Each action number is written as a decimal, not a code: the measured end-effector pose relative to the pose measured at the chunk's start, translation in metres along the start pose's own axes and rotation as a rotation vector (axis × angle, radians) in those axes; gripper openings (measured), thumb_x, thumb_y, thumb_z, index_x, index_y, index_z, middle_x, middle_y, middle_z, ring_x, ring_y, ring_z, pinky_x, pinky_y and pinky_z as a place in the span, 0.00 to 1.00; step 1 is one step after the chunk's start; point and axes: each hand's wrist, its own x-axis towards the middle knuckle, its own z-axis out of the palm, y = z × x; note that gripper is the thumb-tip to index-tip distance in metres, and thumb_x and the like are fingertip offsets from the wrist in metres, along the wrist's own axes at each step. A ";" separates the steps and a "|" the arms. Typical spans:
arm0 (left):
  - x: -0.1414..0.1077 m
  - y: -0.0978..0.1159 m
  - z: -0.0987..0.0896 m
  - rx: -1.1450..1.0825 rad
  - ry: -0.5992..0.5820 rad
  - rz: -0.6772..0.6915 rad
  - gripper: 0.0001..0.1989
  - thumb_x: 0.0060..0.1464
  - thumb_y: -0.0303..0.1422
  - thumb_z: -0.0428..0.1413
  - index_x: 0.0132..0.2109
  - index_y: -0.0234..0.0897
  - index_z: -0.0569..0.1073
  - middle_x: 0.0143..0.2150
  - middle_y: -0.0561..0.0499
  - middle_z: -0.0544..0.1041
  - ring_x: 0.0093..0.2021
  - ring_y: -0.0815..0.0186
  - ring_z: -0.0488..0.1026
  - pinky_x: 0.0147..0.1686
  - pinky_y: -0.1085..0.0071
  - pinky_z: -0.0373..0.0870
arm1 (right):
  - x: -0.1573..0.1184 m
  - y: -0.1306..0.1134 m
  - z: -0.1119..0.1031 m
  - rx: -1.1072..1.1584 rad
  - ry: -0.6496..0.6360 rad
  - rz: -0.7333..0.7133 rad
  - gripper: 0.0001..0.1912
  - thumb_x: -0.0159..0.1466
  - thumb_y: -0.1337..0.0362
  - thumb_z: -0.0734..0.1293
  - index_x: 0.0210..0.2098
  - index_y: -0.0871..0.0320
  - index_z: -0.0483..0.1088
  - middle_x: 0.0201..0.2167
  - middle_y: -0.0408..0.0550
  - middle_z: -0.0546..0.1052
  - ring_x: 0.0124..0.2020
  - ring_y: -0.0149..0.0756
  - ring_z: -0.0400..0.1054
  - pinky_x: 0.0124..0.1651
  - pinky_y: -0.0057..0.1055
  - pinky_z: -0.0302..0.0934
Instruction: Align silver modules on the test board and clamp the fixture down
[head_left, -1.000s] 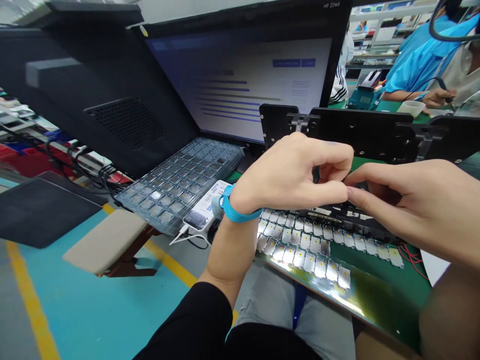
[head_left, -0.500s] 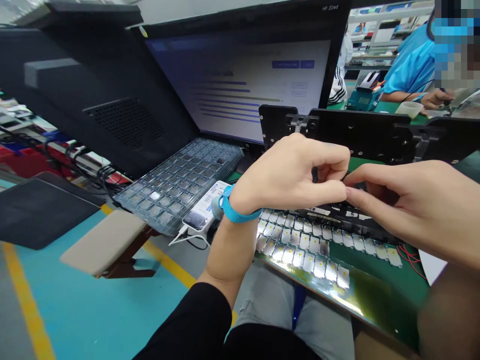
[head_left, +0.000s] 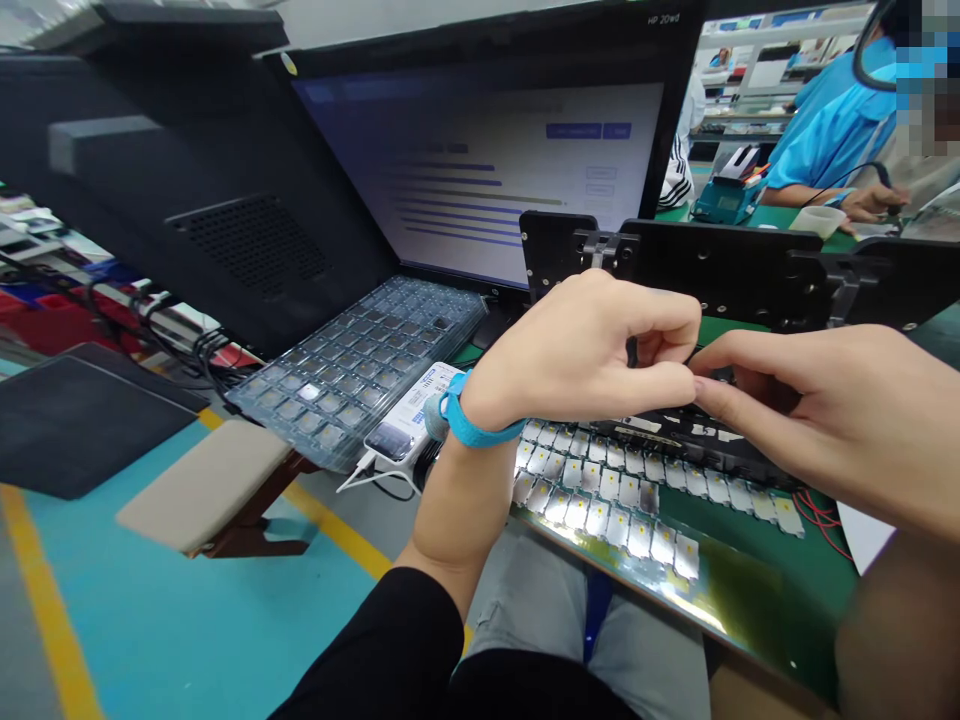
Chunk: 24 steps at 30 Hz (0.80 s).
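Figure: my left hand (head_left: 577, 355), wearing a blue wrist strap (head_left: 465, 422), and my right hand (head_left: 817, 400) are curled almost shut, fingertips meeting at a small dark part (head_left: 722, 372), their hold unclear, on a black bar (head_left: 739, 440) above white-labelled chips (head_left: 592, 490).

I log a blister tray (head_left: 352, 370) left of the fixture (head_left: 712, 260), both before the monitor (head_left: 480, 170); rows of modules (head_left: 600, 490) lie nearer, right of the tray.
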 end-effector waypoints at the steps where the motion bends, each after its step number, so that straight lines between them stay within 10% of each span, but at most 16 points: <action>1: 0.000 0.000 0.000 0.000 -0.007 -0.007 0.09 0.51 0.25 0.53 0.25 0.35 0.64 0.19 0.61 0.57 0.22 0.78 0.50 0.25 0.75 0.50 | 0.000 0.000 0.000 0.001 -0.006 0.006 0.19 0.71 0.49 0.57 0.31 0.51 0.71 0.14 0.35 0.66 0.14 0.28 0.57 0.19 0.26 0.45; 24: -0.001 -0.001 -0.001 0.032 -0.025 -0.034 0.10 0.54 0.27 0.55 0.26 0.38 0.64 0.20 0.60 0.62 0.20 0.75 0.54 0.21 0.73 0.53 | -0.001 0.001 0.002 0.016 0.019 0.015 0.19 0.70 0.49 0.57 0.32 0.50 0.73 0.14 0.35 0.66 0.13 0.29 0.57 0.19 0.27 0.45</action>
